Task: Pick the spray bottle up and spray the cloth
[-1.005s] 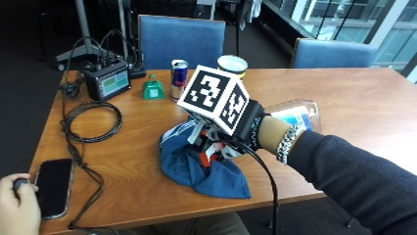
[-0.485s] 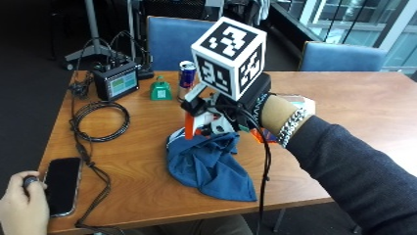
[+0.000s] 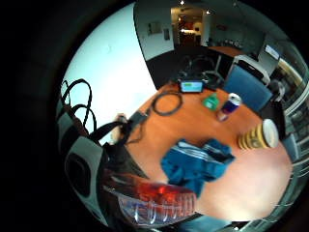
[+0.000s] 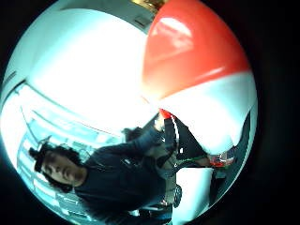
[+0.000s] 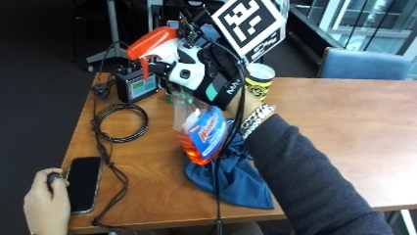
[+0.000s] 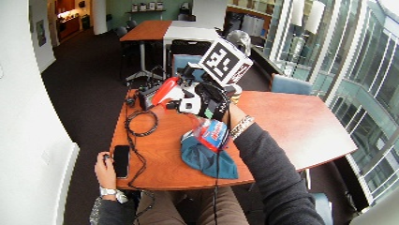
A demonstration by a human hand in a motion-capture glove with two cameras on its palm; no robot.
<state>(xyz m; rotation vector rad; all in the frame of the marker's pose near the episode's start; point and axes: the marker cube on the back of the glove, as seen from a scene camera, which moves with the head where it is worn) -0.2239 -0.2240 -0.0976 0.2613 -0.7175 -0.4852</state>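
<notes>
Clearly, from the outside view, the gloved right hand [image 5: 212, 73] is wrapped around the neck of the spray bottle [image 5: 196, 115], lifted off the table [image 5: 338, 127]; the bottle's long axis tilts, red nozzle toward the table's far end, while the cloth [image 5: 234, 178] lies below the bottle's base

From the little-finger palm view, the cloth [image 3: 198, 162] sits on the table beneath the palm, so the nozzle likely needs tipping downward

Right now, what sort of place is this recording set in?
Probably an office meeting or break room: wooden tables with blue upholstered chairs, dark carpet, and tall glass walls along one side.
</notes>
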